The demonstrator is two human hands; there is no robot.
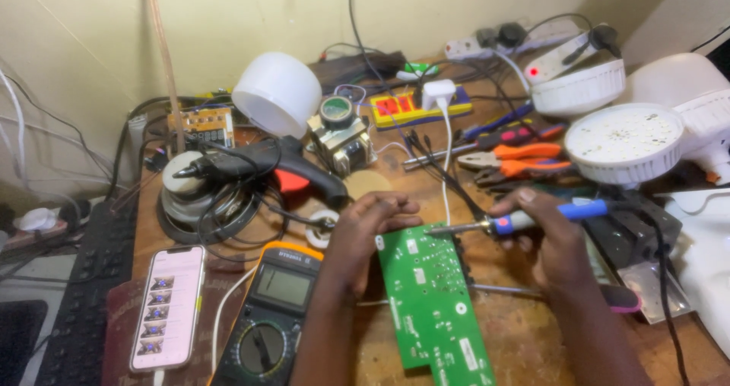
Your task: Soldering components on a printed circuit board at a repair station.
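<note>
Head view | right hand point(551, 241) grips soldering iron point(525, 219), lying level, tip left | left hand point(365, 234) clasps green board point(430, 295)

The scene is evenly and fairly brightly lit, in a warm, yellowish cast; the white lamp dome point(277, 93) and the round LED lamp head point(625, 141) are close to blown out; soft shadows fall on the wall in the upper right corner point(646, 6); the phone screen point(167, 308) glows pale; the green circuit board point(435, 302) is reasonably sharp; the frame edges look softer and slightly stretched, especially at the keyboard point(80, 295).
</note>
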